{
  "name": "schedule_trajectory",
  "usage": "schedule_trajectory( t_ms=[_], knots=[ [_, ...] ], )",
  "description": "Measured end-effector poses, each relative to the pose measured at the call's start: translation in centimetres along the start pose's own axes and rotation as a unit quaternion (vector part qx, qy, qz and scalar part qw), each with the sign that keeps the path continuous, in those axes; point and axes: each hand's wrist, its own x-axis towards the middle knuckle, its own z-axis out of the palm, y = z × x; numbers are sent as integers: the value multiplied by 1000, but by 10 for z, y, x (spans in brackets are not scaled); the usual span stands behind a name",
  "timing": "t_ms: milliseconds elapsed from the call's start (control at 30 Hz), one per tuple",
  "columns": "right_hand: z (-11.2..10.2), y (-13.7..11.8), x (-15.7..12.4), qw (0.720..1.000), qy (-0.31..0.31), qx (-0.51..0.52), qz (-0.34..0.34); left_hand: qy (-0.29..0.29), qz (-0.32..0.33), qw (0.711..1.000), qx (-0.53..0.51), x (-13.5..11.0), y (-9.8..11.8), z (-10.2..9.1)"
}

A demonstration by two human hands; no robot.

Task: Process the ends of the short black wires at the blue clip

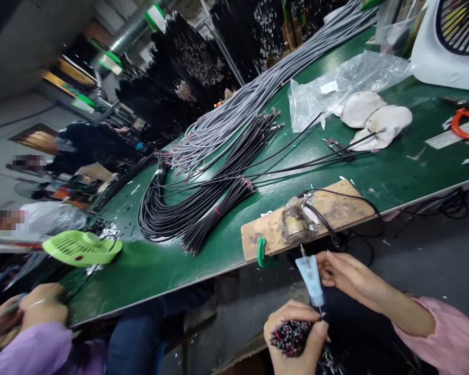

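Note:
My left hand is closed around a bundle of thin black wires with red stripped ends, held below the table edge. My right hand pinches a light blue soldering-iron handle. Its metal tip points up toward a wooden board at the table's near edge. The board carries a brownish lump and is held by a green clamp. A black cord runs across the board.
The green table holds black wire bundles, grey cables, a plastic bag, white pads, orange-handled scissors and a green fan. A co-worker's hands in purple sleeves work at the lower left.

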Motion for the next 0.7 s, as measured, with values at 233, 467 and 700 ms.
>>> schedule_trajectory(
  t_ms=[233,467,700],
  knots=[
    [3,-12,-29,966,-77,-236,-66,-12,-99,991,-94,-18,-20,-4],
    [17,-7,-40,911,-65,-352,-208,37,-154,987,-34,-27,-33,-2],
    [11,-6,-50,917,-138,-339,-159,122,-198,973,2,-33,-43,-3]
  ],
)
